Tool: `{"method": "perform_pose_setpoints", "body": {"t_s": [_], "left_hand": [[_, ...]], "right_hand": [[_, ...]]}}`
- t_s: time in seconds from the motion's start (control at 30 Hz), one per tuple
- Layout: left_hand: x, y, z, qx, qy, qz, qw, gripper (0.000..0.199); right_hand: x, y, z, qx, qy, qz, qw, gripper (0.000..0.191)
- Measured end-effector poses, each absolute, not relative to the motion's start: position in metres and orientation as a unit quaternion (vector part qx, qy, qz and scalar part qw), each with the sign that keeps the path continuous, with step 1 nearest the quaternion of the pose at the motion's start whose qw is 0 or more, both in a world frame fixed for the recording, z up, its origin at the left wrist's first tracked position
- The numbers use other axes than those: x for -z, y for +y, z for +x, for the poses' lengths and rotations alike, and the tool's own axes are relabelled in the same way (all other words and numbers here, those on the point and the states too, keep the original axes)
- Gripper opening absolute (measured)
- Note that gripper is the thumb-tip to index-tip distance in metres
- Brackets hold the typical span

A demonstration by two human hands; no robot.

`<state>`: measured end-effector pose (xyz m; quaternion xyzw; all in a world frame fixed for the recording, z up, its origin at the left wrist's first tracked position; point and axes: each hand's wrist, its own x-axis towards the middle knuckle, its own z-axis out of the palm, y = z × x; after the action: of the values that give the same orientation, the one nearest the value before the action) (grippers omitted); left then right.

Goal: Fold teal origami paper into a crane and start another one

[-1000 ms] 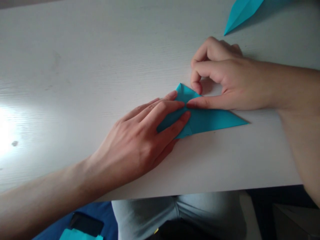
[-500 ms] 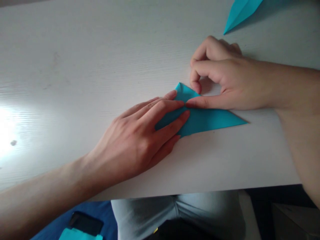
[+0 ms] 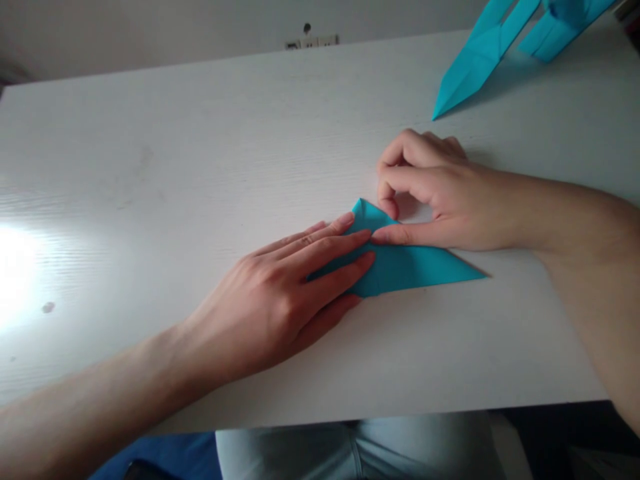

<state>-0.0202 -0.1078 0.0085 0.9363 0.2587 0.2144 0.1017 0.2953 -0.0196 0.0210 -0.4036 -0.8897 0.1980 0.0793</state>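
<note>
A folded piece of blue paper (image 3: 410, 267) lies on the table, with a small peak at its top and a long point toward the right. Lying flat across its left part is my left hand (image 3: 295, 287), fingers stretched out and slightly apart, hiding that end. My right hand (image 3: 430, 193) rests at the paper's upper edge with its fingers curled. Its thumb presses along a fold near the middle, and the index fingertip touches the edge just above. The two hands nearly meet at the thumb tip.
A folded blue paper piece (image 3: 467, 67) with a sharp tip lies at the back right of the white table (image 3: 200, 167). Beside it is another blue folded piece (image 3: 565, 33), partly cut off. A wall socket (image 3: 313, 43) shows behind. My legs (image 3: 290, 453) are below the table's front edge.
The view has tilted up, bringing the wall and more of the blue pieces at the back into sight. Both hands keep nearly the same pose on the paper.
</note>
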Motion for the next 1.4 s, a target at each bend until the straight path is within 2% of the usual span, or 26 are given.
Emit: {"method": "perform_pose_setpoints", "body": {"t_s": [0.2, 0.37, 0.53, 0.67, 0.93, 1.17, 1.3, 1.4], "left_hand": [[-0.005, -0.107, -0.019, -0.227, 0.254, 0.935, 0.097, 0.028], [-0.002, -0.11, -0.02, -0.209, 0.278, 0.932, 0.104, 0.03], [-0.003, -0.111, -0.021, -0.197, 0.284, 0.93, 0.121, 0.033], [-0.002, -0.111, -0.023, -0.193, 0.283, 0.93, 0.13, 0.035], [-0.002, -0.111, -0.022, -0.193, 0.289, 0.927, 0.143, 0.037], [0.0, -0.11, -0.022, -0.179, 0.284, 0.933, 0.131, 0.038], [-0.001, -0.113, -0.022, -0.169, 0.308, 0.928, 0.122, 0.04], [-0.001, -0.113, -0.021, -0.187, 0.306, 0.927, 0.111, 0.04]], "right_hand": [[-0.015, -0.017, 0.299, -0.21, -0.887, -0.394, 0.118, 0.025], [-0.014, -0.016, 0.299, -0.242, -0.878, -0.38, 0.163, 0.049], [-0.023, -0.02, 0.297, -0.256, -0.877, -0.375, 0.157, 0.038], [-0.023, -0.02, 0.299, -0.219, -0.885, -0.385, 0.141, 0.04], [-0.025, -0.021, 0.303, -0.232, -0.886, -0.382, 0.125, 0.039], [-0.008, -0.015, 0.311, -0.196, -0.913, -0.301, 0.194, 0.045], [-0.005, -0.012, 0.311, -0.164, -0.922, -0.288, 0.2, 0.037], [-0.006, -0.013, 0.311, -0.157, -0.923, -0.292, 0.195, 0.038]]}}
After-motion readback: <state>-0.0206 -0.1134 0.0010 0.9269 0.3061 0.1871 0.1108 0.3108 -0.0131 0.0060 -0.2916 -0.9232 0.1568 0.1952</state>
